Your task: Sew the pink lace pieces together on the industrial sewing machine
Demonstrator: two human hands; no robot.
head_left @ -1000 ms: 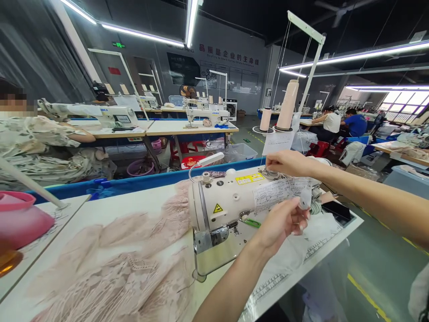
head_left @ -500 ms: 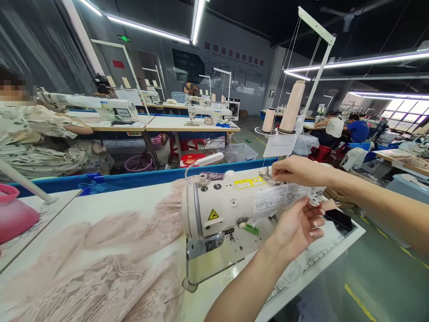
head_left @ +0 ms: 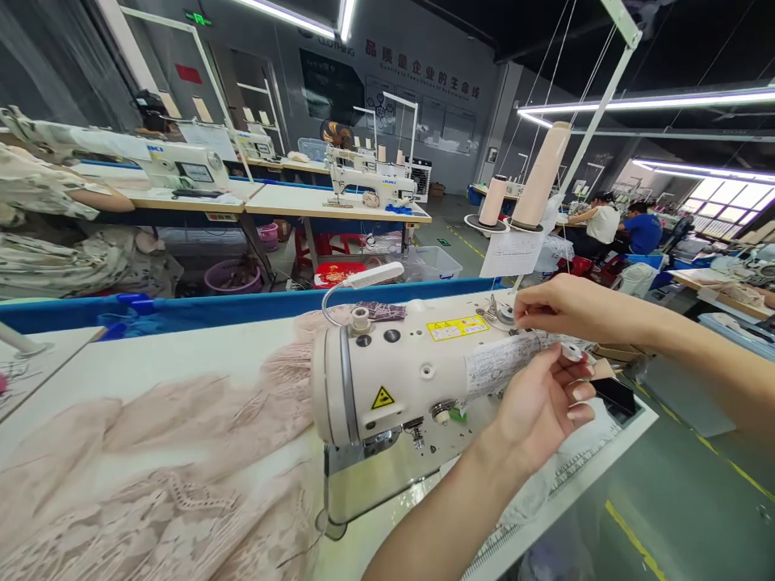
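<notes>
A white sewing machine (head_left: 417, 371) stands on the white table (head_left: 151, 355), with handwritten paper (head_left: 500, 363) wrapped on its body. Near the metal thread guide (head_left: 501, 311) on its top, my right hand (head_left: 554, 307) has its fingers pinched; anything fine between them is too small to tell. My left hand (head_left: 545, 399) is palm up at the machine's right end. Its thumb and curled fingers are closed beside a small white round part (head_left: 571, 351), and what they grip is unclear. Sheer pale pink fabric (head_left: 182, 436) lies left of the machine.
Two pink thread cones (head_left: 538, 181) (head_left: 493, 202) stand behind the machine under a thread stand (head_left: 599, 105). A blue cloth trough (head_left: 272, 303) runs along the back edge. A black object (head_left: 616, 394) lies by the right corner. Co-workers (head_left: 642, 230) sit far right.
The view has shifted, with the machine slightly left and the thread cones slightly right in it. My right hand appears a little farther right, still pinched; my left hand has barely changed.
</notes>
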